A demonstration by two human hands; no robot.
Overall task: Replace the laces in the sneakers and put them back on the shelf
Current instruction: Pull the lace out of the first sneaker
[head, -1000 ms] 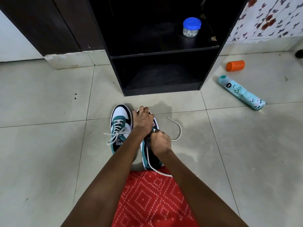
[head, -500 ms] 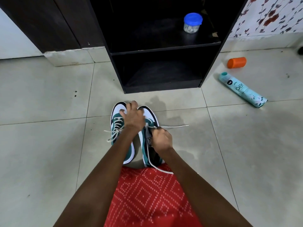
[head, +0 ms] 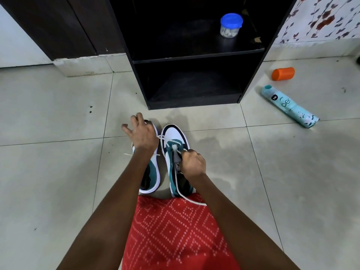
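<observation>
In front of the shelf (head: 194,57): two teal, white and black sneakers stand side by side on the tiled floor (head: 48,172), with their toes pointing at the shelf's bottom compartment.
Left sneaker (head: 153,172): it is the one farther from the shelf's right wall, and its toe is hidden under a hand.
Right sneaker (head: 175,136): it sits just beside the left one, toe cap in plain view and tongue standing up.
Lace (head: 191,199): it is white. It is bunched at the right sneaker's lower eyelets, and one long end trails away from the shelf past the heel.
Left hand (head: 143,135): its fingers are splayed above the left sneaker's toe. A strand of the lace runs from under its palm across to the right sneaker. Whether the thumb pinches that strand cannot be told.
Right hand (head: 192,162): its fingers are curled and grip the lace at the right sneaker's tongue.
On the shelf's upper board: a clear jar (head: 230,25) with a blue lid stands near the right wall.
Right of the shelf: an orange cap (head: 283,73) and a teal spray can (head: 288,105) both lie on their sides on the floor, near each other but apart.
Farthest from the shelf: a red patterned cloth (head: 175,230) lies at the sneakers' heels, and the trailing lace end rests on it.
</observation>
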